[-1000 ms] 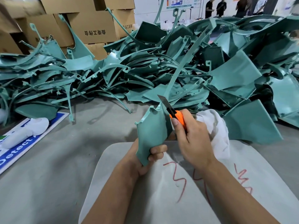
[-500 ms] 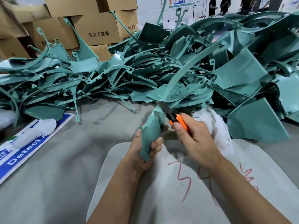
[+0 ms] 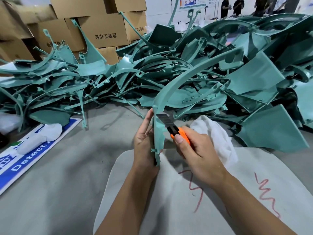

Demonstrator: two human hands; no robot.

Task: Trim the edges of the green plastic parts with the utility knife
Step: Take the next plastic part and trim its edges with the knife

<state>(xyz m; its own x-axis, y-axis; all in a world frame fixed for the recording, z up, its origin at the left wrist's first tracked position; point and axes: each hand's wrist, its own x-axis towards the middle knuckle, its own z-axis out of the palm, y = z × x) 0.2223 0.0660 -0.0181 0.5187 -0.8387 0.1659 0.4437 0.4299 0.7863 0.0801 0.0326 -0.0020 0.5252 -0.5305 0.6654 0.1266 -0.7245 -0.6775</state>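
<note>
we see our left hand (image 3: pixel 145 141) near the middle of the view, fingers wrapped round the lower end of a green plastic part (image 3: pixel 158 133), holding it upright and edge-on to us. from that grip the part rises and then arcs away toward 1 o'clock as a long curved strip, passing over the heap behind it. a small peg sticks out of the part's lower edge just beside our palm.

our right hand (image 3: pixel 197 150), at 3 o'clock from the left, clutches the orange utility knife (image 3: pixel 176 131), thumb laid along the handle and the other fingers curled beneath. the segmented blade points toward 10 o'clock and lies against the right edge of the part, just above where the left hand's fingers hold it.

both forearms reach over a pale grey mat (image 3: pixel 152 200) marked with red scribbles, which lies on the grey table (image 3: pixel 59 192). a crumpled white cloth (image 3: pixel 215 133) sits at 3 o'clock from the knife hand, partly behind it.

a big pile of green parts (image 3: pixel 186 73) fills the far side of the table from 9 o'clock round to 3 o'clock. brown cardboard boxes (image 3: pixel 101 31) are stacked at 11 o'clock behind the pile. at 9 o'clock a blue sign (image 3: pixel 25 160) lies flat with a white object (image 3: pixel 40 138) resting on it.
</note>
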